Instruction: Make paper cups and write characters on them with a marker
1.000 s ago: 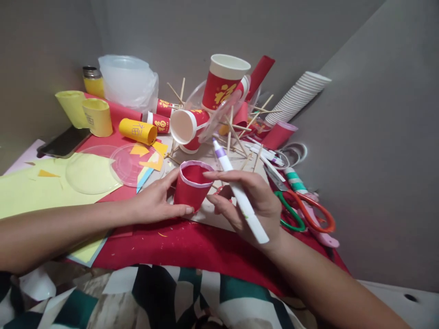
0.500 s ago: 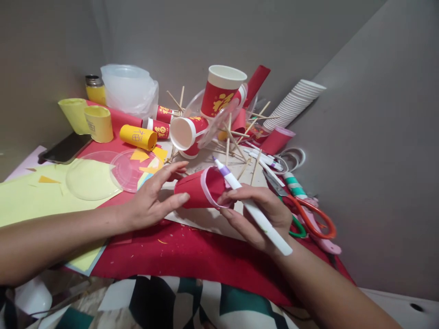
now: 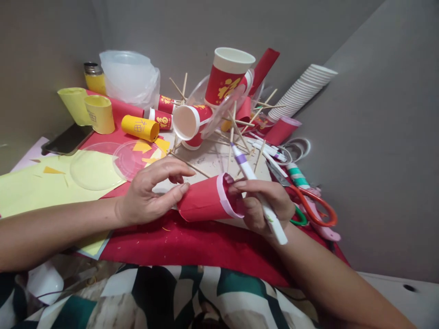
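A red paper cup [image 3: 202, 199] with a pale pink strip round its rim lies tilted on its side between my hands. My left hand [image 3: 154, 189] is at its narrower left end, with the thumb against the edge and the other fingers curled behind it, partly hidden. At the rim, my right hand [image 3: 267, 205] grips the cup with fingertips inside the mouth. That same hand keeps hold of a white marker [image 3: 252, 176] with a purple band, its uncapped tip pointing up and away. Thin wooden sticks [image 3: 192, 165] lie just beyond the cup.
Red-and-white paper cups [image 3: 226, 84], clear plastic lids and sticks are piled behind. Yellow paper cylinders [image 3: 140, 128] and a phone [image 3: 68, 139] lie left. Orange-handled scissors [image 3: 318, 210], more markers and a leaning stack of white cups [image 3: 303, 93] are on the right.
The red paper cup has shifted slightly right and turned, its mouth now facing more to the right. My left hand has come in against its end, fingers more curled.
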Demonstrator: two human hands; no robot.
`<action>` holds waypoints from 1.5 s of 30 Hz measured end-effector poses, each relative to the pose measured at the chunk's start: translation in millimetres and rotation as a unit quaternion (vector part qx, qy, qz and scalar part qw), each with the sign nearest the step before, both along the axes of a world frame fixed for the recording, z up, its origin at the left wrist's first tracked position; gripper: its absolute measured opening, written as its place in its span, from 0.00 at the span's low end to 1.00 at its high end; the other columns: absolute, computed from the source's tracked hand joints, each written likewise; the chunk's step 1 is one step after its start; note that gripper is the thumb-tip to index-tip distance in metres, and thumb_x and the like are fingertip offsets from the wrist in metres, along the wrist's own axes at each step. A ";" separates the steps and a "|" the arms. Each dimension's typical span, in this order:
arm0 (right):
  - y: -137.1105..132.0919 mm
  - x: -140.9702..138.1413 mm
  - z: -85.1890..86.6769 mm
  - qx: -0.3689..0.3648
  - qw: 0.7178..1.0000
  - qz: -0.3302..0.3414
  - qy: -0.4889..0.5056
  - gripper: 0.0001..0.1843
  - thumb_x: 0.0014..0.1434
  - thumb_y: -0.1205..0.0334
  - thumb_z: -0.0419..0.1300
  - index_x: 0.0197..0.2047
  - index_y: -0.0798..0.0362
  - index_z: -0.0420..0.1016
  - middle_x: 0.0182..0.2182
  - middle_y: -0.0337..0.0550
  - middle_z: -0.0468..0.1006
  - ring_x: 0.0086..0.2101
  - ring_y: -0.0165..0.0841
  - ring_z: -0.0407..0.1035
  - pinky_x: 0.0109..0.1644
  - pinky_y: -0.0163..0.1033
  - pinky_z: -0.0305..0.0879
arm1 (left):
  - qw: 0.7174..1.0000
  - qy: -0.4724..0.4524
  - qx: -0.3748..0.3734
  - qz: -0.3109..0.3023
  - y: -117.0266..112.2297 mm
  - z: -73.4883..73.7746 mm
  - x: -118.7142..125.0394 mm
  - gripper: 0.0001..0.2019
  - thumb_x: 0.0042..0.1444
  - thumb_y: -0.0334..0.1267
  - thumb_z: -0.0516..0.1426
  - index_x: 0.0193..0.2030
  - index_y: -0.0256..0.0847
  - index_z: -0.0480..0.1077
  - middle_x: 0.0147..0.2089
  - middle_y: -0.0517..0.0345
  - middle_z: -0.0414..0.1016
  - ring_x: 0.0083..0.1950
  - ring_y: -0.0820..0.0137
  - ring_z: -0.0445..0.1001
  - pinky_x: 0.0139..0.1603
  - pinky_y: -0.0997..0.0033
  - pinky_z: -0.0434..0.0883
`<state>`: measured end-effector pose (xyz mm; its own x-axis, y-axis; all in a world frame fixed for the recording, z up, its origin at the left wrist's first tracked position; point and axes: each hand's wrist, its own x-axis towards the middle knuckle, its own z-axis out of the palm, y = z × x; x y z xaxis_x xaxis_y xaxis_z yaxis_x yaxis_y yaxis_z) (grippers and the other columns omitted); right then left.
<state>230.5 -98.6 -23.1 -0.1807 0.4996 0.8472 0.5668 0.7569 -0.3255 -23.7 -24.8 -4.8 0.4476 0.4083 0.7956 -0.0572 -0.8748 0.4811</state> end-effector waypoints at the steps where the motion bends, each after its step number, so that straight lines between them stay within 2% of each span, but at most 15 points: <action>1: 0.3 -0.8 0.9 0.003 1.000 0.004 -0.007 0.16 0.69 0.60 0.58 0.59 0.40 0.76 0.33 0.42 0.84 0.29 0.37 0.79 0.31 0.42 0.76 | 1.000 0.001 0.017 -0.004 -1.2 0.4 0.0 0.12 0.61 0.26 0.61 0.51 0.41 0.73 0.44 0.53 0.81 0.46 0.72 0.79 0.49 0.71 0.78; 7: 3.8 -4.9 8.5 -0.018 0.998 0.035 -0.044 0.21 0.71 0.59 0.57 0.65 0.38 0.70 0.29 0.38 0.82 0.21 0.33 0.73 0.25 0.39 0.71 | 0.995 0.058 0.077 -0.034 -7.0 7.4 -4.6 0.15 0.61 0.27 0.62 0.53 0.41 0.73 0.45 0.51 0.80 0.46 0.70 0.80 0.46 0.73 0.80; 10: 6.4 -5.8 9.5 -0.045 0.994 0.078 -0.062 0.22 0.72 0.59 0.56 0.67 0.38 0.67 0.25 0.34 0.79 0.19 0.31 0.71 0.25 0.37 0.71 | 0.987 0.105 0.098 -0.067 -8.5 10.0 -6.2 0.15 0.62 0.30 0.62 0.56 0.42 0.74 0.54 0.44 0.80 0.54 0.66 0.81 0.53 0.70 0.80; 13: 8.7 -7.8 10.1 -0.043 0.988 0.113 -0.094 0.21 0.72 0.60 0.55 0.66 0.41 0.66 0.29 0.36 0.82 0.22 0.30 0.74 0.28 0.35 0.73 | 0.975 0.156 0.108 -0.118 -8.3 6.7 -4.9 0.15 0.65 0.35 0.60 0.58 0.45 0.74 0.61 0.44 0.78 0.58 0.64 0.81 0.56 0.69 0.80; 16: 9.3 -10.4 10.4 -0.033 0.986 0.126 -0.108 0.18 0.72 0.61 0.55 0.63 0.47 0.69 0.28 0.35 0.81 0.23 0.28 0.74 0.29 0.32 0.73 | 0.965 0.196 0.095 -0.143 -7.2 1.0 -1.9 0.13 0.67 0.40 0.59 0.56 0.42 0.74 0.56 0.45 0.81 0.54 0.66 0.82 0.51 0.72 0.80; 20: 6.2 -13.0 8.8 -0.047 0.990 0.111 -0.076 0.15 0.72 0.60 0.56 0.60 0.48 0.72 0.26 0.34 0.80 0.23 0.27 0.74 0.30 0.31 0.73 | 0.965 0.195 0.069 -0.159 -6.7 -1.6 1.4 0.07 0.68 0.37 0.58 0.47 0.40 0.77 0.43 0.48 0.83 0.43 0.70 0.82 0.43 0.75 0.78; 23: 1.5 -14.0 6.8 -0.061 0.993 0.095 -0.025 0.16 0.72 0.59 0.57 0.61 0.46 0.71 0.34 0.38 0.84 0.27 0.29 0.78 0.32 0.33 0.76 | 0.973 0.175 0.053 -0.143 -8.0 -1.2 2.8 0.05 0.68 0.35 0.58 0.43 0.39 0.77 0.37 0.51 0.81 0.38 0.71 0.80 0.40 0.75 0.76; 26: -4.1 -15.5 6.2 -0.067 0.994 0.085 0.011 0.23 0.69 0.62 0.62 0.65 0.42 0.68 0.42 0.42 0.86 0.25 0.30 0.78 0.28 0.35 0.75 | 0.985 0.145 0.040 -0.085 -9.3 -2.4 3.4 0.05 0.67 0.35 0.59 0.41 0.40 0.77 0.35 0.54 0.81 0.37 0.72 0.79 0.39 0.75 0.75; 29: -7.8 -19.2 6.1 -0.073 0.993 0.091 -0.017 0.30 0.64 0.67 0.67 0.66 0.42 0.67 0.47 0.46 0.86 0.31 0.33 0.82 0.29 0.35 0.78 | 0.990 0.128 0.037 -0.049 -9.0 -4.7 3.2 0.05 0.67 0.36 0.60 0.40 0.40 0.77 0.36 0.54 0.82 0.37 0.72 0.79 0.38 0.75 0.75; 31: -8.5 -22.7 5.0 -0.073 0.991 0.093 -0.056 0.29 0.63 0.69 0.67 0.65 0.44 0.68 0.46 0.46 0.87 0.37 0.35 0.84 0.36 0.36 0.82 | 0.990 0.129 0.037 -0.049 -8.1 -6.1 2.8 0.05 0.67 0.36 0.60 0.41 0.40 0.77 0.36 0.55 0.82 0.36 0.73 0.79 0.38 0.76 0.75; 33: -8.5 -26.1 2.9 -0.075 0.992 0.078 -0.058 0.27 0.63 0.70 0.67 0.63 0.44 0.70 0.44 0.44 0.88 0.38 0.34 0.84 0.42 0.36 0.83 | 0.988 0.132 0.042 -0.060 -6.8 -7.0 2.6 0.04 0.67 0.36 0.61 0.42 0.40 0.77 0.37 0.54 0.81 0.37 0.73 0.79 0.39 0.76 0.75; 38: -8.8 -29.4 -0.6 -0.085 0.995 0.051 0.007 0.26 0.63 0.72 0.67 0.60 0.41 0.73 0.45 0.39 0.87 0.39 0.33 0.84 0.44 0.37 0.84 | 0.988 0.137 0.027 -0.063 -4.7 -7.4 4.1 0.04 0.65 0.35 0.62 0.44 0.39 0.75 0.41 0.52 0.83 0.43 0.70 0.81 0.47 0.70 0.77; 41: -8.6 -27.3 0.8 -0.097 0.993 0.066 -0.007 0.24 0.63 0.71 0.67 0.59 0.40 0.75 0.45 0.39 0.87 0.40 0.35 0.85 0.46 0.38 0.84 | 0.988 0.142 0.005 -0.066 -6.4 -5.3 5.3 0.02 0.66 0.34 0.60 0.41 0.40 0.75 0.40 0.54 0.82 0.42 0.71 0.81 0.46 0.70 0.77; 45: -6.8 -24.5 1.9 -0.108 0.991 0.075 -0.038 0.19 0.63 0.71 0.66 0.55 0.41 0.78 0.43 0.37 0.88 0.39 0.36 0.85 0.43 0.38 0.85 | 0.982 0.158 -0.035 -0.101 -8.6 -0.1 5.7 0.05 0.66 0.33 0.60 0.37 0.41 0.76 0.41 0.54 0.83 0.42 0.71 0.81 0.45 0.71 0.77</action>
